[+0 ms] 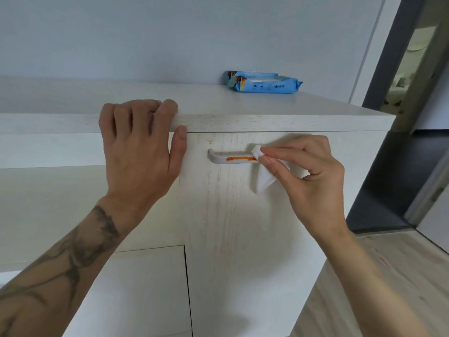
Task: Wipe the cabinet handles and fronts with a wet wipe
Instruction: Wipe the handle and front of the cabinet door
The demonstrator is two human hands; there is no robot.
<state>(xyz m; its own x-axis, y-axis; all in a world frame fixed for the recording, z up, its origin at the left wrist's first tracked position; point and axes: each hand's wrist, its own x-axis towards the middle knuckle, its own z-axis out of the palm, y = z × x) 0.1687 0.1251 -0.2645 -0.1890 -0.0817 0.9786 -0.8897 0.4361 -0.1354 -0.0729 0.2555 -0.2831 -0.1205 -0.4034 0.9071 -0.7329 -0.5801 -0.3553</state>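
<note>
A pale grey wall (121, 35) is rising behind the unit. At right, a dark grey door frame (388, 57) is bordering an opening (408, 69) into a dim room. Light wood-grain floor (379, 276) is meeting a dark threshold strip (379, 215) below.

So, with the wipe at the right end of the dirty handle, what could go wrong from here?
1. The orange smear runs along the handle. The small wet wipe in the right hand could spread it rather than lift it.
2. The loaded wipe could stain the pale cabinet front, which already shows an orange speck above the handle.
3. The left hand braces the top edge; if it lets go, the door may shift.
</note>
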